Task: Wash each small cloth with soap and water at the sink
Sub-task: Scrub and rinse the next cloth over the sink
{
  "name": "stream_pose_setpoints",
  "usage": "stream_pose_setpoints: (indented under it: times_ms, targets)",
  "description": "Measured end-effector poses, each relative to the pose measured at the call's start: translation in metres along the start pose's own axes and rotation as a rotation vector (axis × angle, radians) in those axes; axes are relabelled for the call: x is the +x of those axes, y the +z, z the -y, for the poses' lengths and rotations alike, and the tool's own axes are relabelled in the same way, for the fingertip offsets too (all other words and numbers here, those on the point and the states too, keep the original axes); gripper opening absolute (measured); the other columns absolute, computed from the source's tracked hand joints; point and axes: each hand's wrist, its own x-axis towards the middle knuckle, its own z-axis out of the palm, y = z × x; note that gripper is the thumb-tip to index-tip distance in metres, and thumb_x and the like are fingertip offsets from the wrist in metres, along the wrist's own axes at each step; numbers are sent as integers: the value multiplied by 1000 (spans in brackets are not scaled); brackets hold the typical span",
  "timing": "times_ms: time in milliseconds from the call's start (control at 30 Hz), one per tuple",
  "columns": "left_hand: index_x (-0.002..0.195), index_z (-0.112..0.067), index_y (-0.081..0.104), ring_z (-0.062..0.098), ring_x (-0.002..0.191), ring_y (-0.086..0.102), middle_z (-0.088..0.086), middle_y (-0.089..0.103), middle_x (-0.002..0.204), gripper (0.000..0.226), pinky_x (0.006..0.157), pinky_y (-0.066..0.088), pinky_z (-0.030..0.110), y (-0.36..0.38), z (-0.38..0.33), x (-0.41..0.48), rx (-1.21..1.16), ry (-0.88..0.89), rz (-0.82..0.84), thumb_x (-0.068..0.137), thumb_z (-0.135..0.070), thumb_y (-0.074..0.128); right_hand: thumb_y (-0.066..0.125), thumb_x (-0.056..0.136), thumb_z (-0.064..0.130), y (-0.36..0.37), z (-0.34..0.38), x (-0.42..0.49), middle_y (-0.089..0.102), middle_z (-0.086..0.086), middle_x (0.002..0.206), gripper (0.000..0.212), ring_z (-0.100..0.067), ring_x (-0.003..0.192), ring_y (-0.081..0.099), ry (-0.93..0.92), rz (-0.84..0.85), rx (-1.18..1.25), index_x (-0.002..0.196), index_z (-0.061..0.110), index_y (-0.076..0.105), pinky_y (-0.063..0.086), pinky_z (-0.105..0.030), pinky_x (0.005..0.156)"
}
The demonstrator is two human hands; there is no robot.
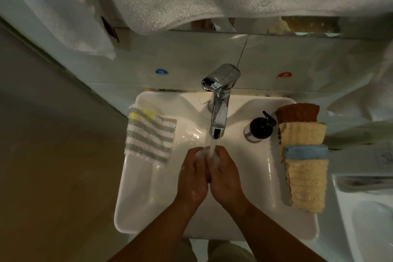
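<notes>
Soapy left hand (192,176) and right hand (225,178) press together under the running faucet (220,100), whether round a cloth I cannot tell; striped cloth (150,136) lies aside, four folded cloths (306,183) seemingly still unwashed.

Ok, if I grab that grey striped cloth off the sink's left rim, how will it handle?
Probably floppy: the striped cloth drapes over the sink rim. Water pooled beside it suggests it's wet, so likely heavy and dripping.

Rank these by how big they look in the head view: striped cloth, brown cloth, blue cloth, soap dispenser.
1. Largest by far: striped cloth.
2. Next: brown cloth.
3. Smallest: blue cloth and soap dispenser, which look too alike to rank.
</notes>
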Motion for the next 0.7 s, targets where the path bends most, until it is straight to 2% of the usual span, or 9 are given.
stream_pose_setpoints:
  times_ms: [67,167,233,300,367,433,567,633,700]
  targets:
    - [105,-20,63,1,81,65,-11,67,88,19,66,48,11,0,-2,-1,129,40,-28,105,-32,48,46,104,46,-1,5,2,66,8,89,27,1,82,65,22,10,-93,104,23,59,48,-12,65]
    - [94,-27,59,0,79,62,-18,60,83,4,69,45,7,1,1,1,328,69,-1,98,-24,59,61,101,30,-3,7,6,62,11,77,15,11,74,61,30,26,-216,89,24,55,44,-8,59]
    - [94,-22,60,5,72,61,-12,61,85,6,66,49,12,3,7,6,430,106,8,97,-28,60,60,101,25,-4,7,7,60,13,73,18,12,71,61,-28,23,-260,84,22,57,44,-8,58]
    - [95,-18,63,8,71,58,-4,64,86,18,68,54,25,3,9,9,499,179,9,102,-30,52,49,105,24,-3,7,7,63,9,70,31,4,68,64,-36,-1,-220,78,19,62,45,-12,57]
    - [81,-22,61,12,70,62,-5,65,76,34,70,55,39,5,4,10,404,134,-14,107,-31,41,43,107,29,-1,8,8,66,2,65,43,-5,62,64,8,-19,-132,72,17,64,47,-21,56]
    - [74,-21,58,19,71,65,0,64,71,44,71,55,46,4,-1,10,189,7,-46,108,-38,35,42,108,34,1,9,9,64,2,64,43,-6,59,61,52,-44,-86,71,19,59,45,-25,57]
    - [97,-30,66,27,84,71,4,70,91,29,64,62,50,1,-7,4,-91,-96,-41,107,-41,40,48,105,41,-1,9,12,66,1,77,22,-10,69,64,91,-16,5,90,28,59,54,-33,62]
    - [106,-37,65,21,88,72,-3,71,96,20,66,62,49,-2,-7,4,-96,-45,-43,106,-38,45,52,103,44,-3,11,10,67,0,76,20,-14,68,66,75,24,53,92,31,61,55,-33,60]
    - [112,-41,63,18,90,71,-5,72,99,18,70,62,43,-3,-3,6,-84,-1,-42,104,-43,47,52,103,45,-3,15,6,66,-2,71,21,-13,61,64,51,24,98,91,30,61,52,-28,55]
